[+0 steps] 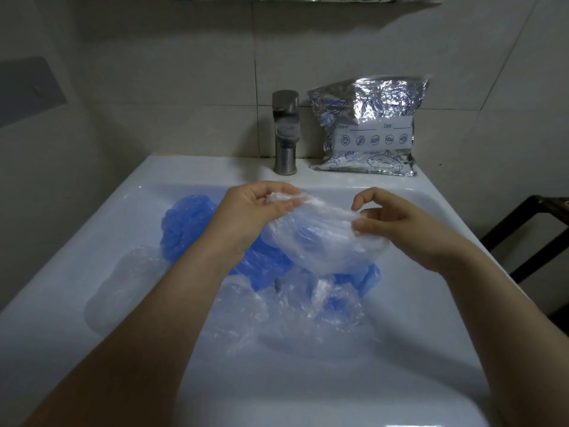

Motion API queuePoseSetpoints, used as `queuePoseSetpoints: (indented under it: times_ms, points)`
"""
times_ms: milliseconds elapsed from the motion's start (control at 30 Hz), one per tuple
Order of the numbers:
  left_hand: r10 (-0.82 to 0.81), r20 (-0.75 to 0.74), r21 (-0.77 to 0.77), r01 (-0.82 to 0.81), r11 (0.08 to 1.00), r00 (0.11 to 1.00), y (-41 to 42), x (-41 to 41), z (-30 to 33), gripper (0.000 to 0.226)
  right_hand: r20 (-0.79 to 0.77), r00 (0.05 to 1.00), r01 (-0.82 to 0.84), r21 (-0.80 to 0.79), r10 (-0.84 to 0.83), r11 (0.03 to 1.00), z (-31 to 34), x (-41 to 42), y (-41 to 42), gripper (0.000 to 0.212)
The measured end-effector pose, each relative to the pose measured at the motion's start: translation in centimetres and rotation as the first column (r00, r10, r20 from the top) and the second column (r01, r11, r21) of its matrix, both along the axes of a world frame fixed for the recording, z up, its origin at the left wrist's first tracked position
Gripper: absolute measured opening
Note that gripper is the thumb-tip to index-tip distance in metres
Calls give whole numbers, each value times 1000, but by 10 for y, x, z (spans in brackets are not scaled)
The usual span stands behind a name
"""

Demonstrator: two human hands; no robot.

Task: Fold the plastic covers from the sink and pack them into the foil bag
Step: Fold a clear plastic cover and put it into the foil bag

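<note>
both hands up over the sink (pixel 431 303), stretching one clear cover (pixel 323 241) between them. left hand (pixel 255 211) at about 11 o'clock of the cover, fingers curled and pinching a bunched bit of its gathered edge. right hand (pixel 391 220) at about 2 o'clock, thumb and fingers nipping the other end of the same edge, index finger arched above it. the cover sags down from the edge like a pouch, off the basin, blue showing through it. under it in the basin a heap: blue covers (pixel 187 223) from 10 o'clock across to 4 o'clock of the held one, more clear covers (pixel 286 306) at 6 o'clock, and one clear cover apart at 8 o'clock (pixel 129 288), flat against the basin slope. tap (pixel 285 131) stands on the back rim at 12 o'clock. foil bag (pixel 366 124) just beside the tap at 1 o'clock, upright on the rim, leaning on the tiled wall (pixel 184 72), crinkled, white label with "content" and "date" lines and small blue icons, fish drawing low on it; can't tell if its top is open. dark frame (pixel 529 229) at 3 o'clock past the sink edge.
</note>
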State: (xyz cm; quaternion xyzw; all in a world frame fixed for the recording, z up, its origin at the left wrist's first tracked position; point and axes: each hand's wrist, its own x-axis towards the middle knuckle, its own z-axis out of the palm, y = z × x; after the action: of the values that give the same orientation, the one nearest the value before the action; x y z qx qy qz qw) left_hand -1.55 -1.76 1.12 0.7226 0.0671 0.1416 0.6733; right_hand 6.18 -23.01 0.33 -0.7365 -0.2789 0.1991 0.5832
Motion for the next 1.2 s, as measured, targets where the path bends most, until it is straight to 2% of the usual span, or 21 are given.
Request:
queuePoseSetpoints:
  times_ms: [67, 133, 300, 367, 433, 500, 567, 700, 800, 833, 967, 1100, 1200]
  points:
    - [20, 1, 31, -20, 999, 1000, 1, 1, -1, 14, -71, 997, 15, 173, -3, 985, 1, 1, 0, 12]
    - [40, -1, 53, -40, 998, 999, 3, 3, -2, 17, -113, 994, 39, 280, -7, 959, 3, 2, -1, 8]
    - [1, -58, 56, 2, 998, 998, 1, 3, -3, 10, -195, 977, 124, 205, -84, 971, 1, 4, 1, 11]
    - [-17, -67, 34, 19, 999, 998, 1, 4, -3, 10, -227, 970, 124, 185, -81, 975, 0, 5, 2, 22]
    - [-4, -54, 29, 5, 1000, 999, 3, 5, -5, 13, -236, 970, 99, 180, -54, 979, 2, 4, 2, 23]
    - [17, -41, 56, -14, 998, 999, 5, 5, -5, 20, -196, 980, 71, 151, -40, 986, 4, 0, 2, 17]
    - [-23, -32, 44, 25, 999, 999, 6, 4, -4, 27, -80, 995, 75, 107, -67, 991, 5, -2, 4, 7]
    - [-187, -33, -44, 185, 982, 982, 1, -1, -1, 34, 50, 982, 177, 85, -181, 981, 3, -2, 7, 22]
    - [-187, -54, -49, 185, 982, 981, 1, -1, -1, 22, 111, 975, 194, 9, -194, 981, 2, -1, 6, 26]
    - [-181, -56, -41, 179, 983, 982, 2, -1, -1, 15, 87, 978, 189, 16, -190, 982, 3, -1, 6, 26]
    - [-177, -36, 11, 177, 984, 984, 5, -2, -2, 23, -218, 968, 173, 239, -121, 955, 4, -1, 5, 14]
    - [-191, -24, 16, 192, 981, 981, 5, -1, -3, 33, -320, 945, 178, 322, -71, 930, 10, -2, 5, 26]
    - [-203, -28, -13, 203, 979, 979, 5, 0, -4, 35, -376, 918, 244, 286, -125, 927, 9, -3, 10, 43]
